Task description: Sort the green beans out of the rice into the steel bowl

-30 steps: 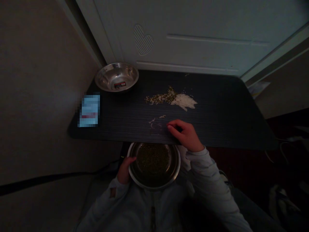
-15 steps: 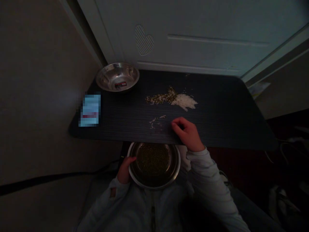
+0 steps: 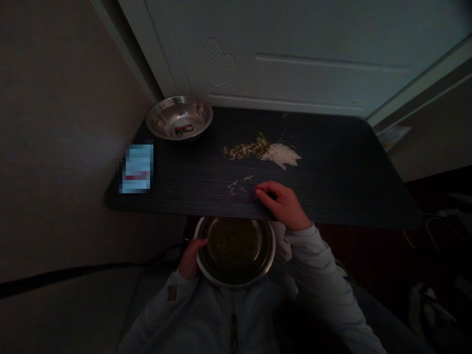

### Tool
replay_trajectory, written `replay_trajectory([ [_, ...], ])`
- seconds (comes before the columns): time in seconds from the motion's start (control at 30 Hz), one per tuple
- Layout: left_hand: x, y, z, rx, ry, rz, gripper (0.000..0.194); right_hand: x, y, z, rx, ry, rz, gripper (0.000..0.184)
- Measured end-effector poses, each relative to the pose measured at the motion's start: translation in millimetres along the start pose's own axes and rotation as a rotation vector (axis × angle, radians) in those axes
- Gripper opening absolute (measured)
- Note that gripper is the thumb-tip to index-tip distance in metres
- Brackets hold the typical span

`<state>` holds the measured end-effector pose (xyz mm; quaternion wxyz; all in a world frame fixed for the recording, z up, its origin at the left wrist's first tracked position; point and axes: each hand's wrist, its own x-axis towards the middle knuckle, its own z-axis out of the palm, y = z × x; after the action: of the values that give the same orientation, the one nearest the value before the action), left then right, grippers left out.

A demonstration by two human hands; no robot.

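Left hand (image 3: 190,260): grip clamped on the rim of the grain bowl (image 3: 236,275), below the desk (image 3: 350,167); one-sided hold, so I judge tilting could spill it. Right hand (image 3: 283,202): beside stray grains (image 3: 233,185), which a careless brush could scatter; I cannot tell whether its fingertips meet.

- Both hands are bare: left hand (image 3: 190,259) and right hand (image 3: 283,202).
- 2 long, pale grey sleeves, bluish in the dim light, each reaching its wrist.
- The right sleeve (image 3: 320,275) bunches into soft crosswise folds just behind the right hand.
- The left sleeve (image 3: 158,307) carries 1 small, squarish brown mark (image 3: 172,293) near the left hand; print or hole, I cannot tell.
- Matching pale top (image 3: 206,314) between the sleeves, with 1 dark vertical zip (image 3: 233,324) to the right of the left hand.
- Dark trouser leg (image 3: 387,312) beyond the right sleeve, its details lost in shadow.
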<state>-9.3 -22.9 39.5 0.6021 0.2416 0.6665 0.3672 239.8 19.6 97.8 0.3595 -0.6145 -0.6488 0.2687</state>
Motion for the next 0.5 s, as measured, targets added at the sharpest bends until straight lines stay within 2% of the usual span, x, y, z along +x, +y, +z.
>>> replay_trajectory([
  [0.2,2.9,-2.2,-3.5,0.046,-0.005,0.078,0.009,0.9,-4.4,-1.9,-0.137,-0.056,-0.075,0.017],
  [0.33,3.7,-3.5,-3.5,0.051,-0.016,0.061,0.011,1.0,-2.8,-2.1,-0.158,-0.082,-0.114,0.018],
  [0.5,5.3,-4.7,-5.5,0.068,-0.03,0.12,0.008,2.3,-3.0,-3.4,-0.171,-0.147,-0.169,0.017],
])
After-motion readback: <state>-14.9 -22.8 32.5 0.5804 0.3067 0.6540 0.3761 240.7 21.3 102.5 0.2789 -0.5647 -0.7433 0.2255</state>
